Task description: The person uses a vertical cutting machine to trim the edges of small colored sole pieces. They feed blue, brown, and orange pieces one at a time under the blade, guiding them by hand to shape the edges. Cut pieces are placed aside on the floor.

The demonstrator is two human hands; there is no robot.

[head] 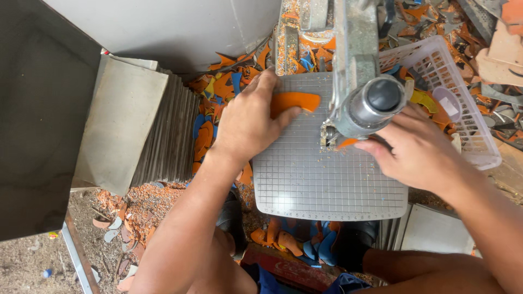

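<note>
— Where were your hands just then?

— Both were on the pale grey gridded cutting table [327,179] of the saw. My left hand [248,122] lay flat near the table's far left corner, fingers together and stretched out, pressing down on a curved orange offcut of flat sheet material [297,100]. I wasn't gripping it, only pinning it against the grid with my fingertips [286,113].

— And the right?

— My right hand [419,152] was on the other side of the blade, just beside the grey metal saw head with its round black-capped cylinder [373,103]. The fingers were curled towards a small orange sliver [346,143] that poked out under the saw head, right at the cutting spot. Whether they were clamped on that sliver or only touching it, I couldn't tell; the saw head and my own knuckles hid the tips.

— What lay around you?

— Orange and blue scraps [218,109] were heaped beyond the table's left edge, and more were piled beneath its near edge. A stack of thin grey sheets [163,136] stood on edge to the left of the heap, and orange sawdust [144,198] covered the ground beside it. A white plastic mesh basket [463,103] sat to the right, behind my right hand, with scraps in it.
</note>
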